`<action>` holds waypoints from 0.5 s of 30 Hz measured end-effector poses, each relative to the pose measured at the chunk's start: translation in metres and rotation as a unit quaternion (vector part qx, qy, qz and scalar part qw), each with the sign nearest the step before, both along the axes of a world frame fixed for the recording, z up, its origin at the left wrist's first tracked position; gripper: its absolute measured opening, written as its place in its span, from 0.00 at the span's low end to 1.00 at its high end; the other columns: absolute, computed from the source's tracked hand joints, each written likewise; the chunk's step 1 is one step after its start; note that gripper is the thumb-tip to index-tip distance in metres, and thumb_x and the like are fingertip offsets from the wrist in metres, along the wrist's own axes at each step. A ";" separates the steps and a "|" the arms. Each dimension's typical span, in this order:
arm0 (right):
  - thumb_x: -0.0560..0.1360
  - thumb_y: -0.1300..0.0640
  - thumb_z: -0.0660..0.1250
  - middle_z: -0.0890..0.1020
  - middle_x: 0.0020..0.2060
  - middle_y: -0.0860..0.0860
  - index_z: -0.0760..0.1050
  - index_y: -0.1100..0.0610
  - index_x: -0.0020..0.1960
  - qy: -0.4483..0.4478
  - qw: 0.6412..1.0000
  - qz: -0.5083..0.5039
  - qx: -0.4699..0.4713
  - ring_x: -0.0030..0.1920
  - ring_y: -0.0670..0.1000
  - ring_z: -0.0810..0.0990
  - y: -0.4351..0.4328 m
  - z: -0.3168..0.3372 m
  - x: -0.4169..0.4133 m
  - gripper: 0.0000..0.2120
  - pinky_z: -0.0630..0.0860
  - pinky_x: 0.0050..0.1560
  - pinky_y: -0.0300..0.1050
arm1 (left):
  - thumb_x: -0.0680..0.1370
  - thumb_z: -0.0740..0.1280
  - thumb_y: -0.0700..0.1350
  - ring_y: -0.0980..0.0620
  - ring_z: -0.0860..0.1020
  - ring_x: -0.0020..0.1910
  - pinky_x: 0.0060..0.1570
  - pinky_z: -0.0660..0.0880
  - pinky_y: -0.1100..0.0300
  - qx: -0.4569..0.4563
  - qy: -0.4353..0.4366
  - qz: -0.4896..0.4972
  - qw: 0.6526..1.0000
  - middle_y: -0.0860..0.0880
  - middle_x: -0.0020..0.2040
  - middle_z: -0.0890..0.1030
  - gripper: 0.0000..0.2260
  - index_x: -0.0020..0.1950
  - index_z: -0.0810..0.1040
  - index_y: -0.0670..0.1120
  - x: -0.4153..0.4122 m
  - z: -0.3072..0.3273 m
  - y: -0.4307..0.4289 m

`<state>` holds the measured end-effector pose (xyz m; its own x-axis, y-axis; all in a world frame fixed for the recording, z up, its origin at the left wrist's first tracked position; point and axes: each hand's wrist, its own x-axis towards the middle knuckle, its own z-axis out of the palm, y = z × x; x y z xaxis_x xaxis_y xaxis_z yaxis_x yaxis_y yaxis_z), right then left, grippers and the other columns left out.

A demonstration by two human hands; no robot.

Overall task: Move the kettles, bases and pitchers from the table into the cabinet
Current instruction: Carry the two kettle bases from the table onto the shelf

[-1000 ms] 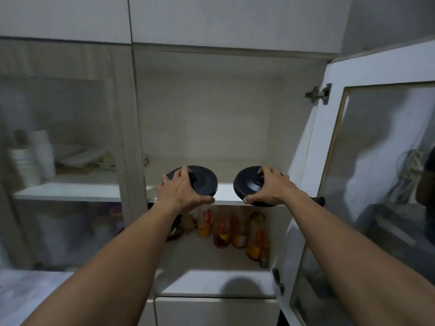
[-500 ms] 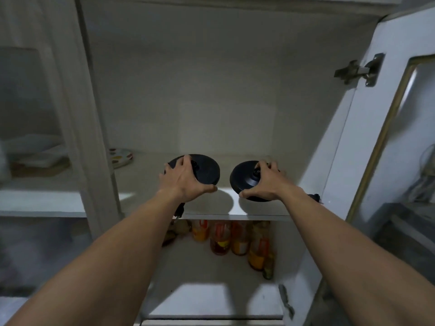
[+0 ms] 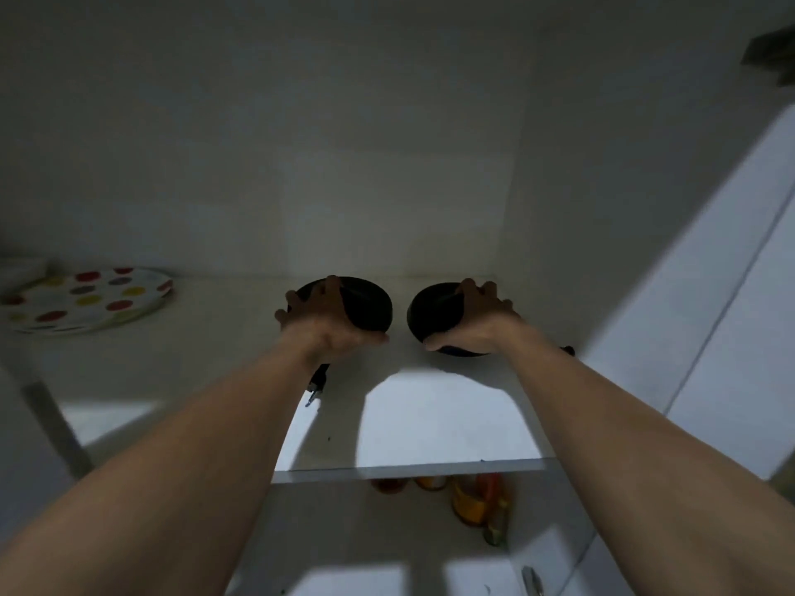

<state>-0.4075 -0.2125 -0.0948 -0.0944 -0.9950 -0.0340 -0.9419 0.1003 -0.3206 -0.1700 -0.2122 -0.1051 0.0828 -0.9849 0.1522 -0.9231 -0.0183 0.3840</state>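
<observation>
You're holding both bases deep on the shelf (image 3: 430,415), side by side: left grip (image 3: 331,324) clasping the left base (image 3: 365,307), right grip (image 3: 477,324) clasping the right base (image 3: 434,311).

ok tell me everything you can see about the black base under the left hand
The left base is a round, flat black disc, seemingly plastic, deep on the cabinet shelf near the back wall. The left hand covers its left half, fingers over the top, thumb at the front edge. A dark cord with a plug trails from beneath. It sits apart from the right base.
</observation>
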 end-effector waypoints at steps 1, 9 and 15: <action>0.55 0.29 0.77 0.59 0.74 0.54 0.53 0.48 0.78 -0.007 1.000 0.001 0.001 0.74 0.67 0.60 -0.011 -0.003 -0.001 0.60 0.70 0.67 0.64 | 0.51 0.72 0.73 0.41 0.64 0.67 0.61 0.67 0.45 0.009 0.008 0.006 1.000 0.48 0.66 0.72 0.50 0.68 0.62 0.55 -0.001 -0.003 -0.010; 0.58 0.30 0.77 0.56 0.76 0.55 0.51 0.48 0.78 -0.007 1.000 0.021 0.014 0.75 0.69 0.56 -0.099 -0.030 -0.009 0.59 0.68 0.69 0.67 | 0.55 0.71 0.74 0.35 0.60 0.72 0.67 0.63 0.39 0.045 0.009 0.023 0.999 0.44 0.72 0.67 0.54 0.74 0.57 0.52 -0.008 -0.027 -0.092; 0.59 0.31 0.78 0.54 0.77 0.57 0.49 0.50 0.80 0.001 0.999 0.021 0.026 0.76 0.69 0.54 -0.151 -0.040 -0.010 0.61 0.65 0.71 0.68 | 0.57 0.73 0.73 0.35 0.57 0.74 0.71 0.59 0.39 0.075 0.023 0.026 0.997 0.41 0.74 0.64 0.55 0.75 0.55 0.51 -0.015 -0.040 -0.136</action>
<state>-0.4176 -0.3630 -0.1349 -0.0533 -0.9948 -0.0865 -0.9463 0.0780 -0.3136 -0.1847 -0.3478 -0.1448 0.1374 -0.9905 -0.0024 -0.9006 -0.1259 0.4160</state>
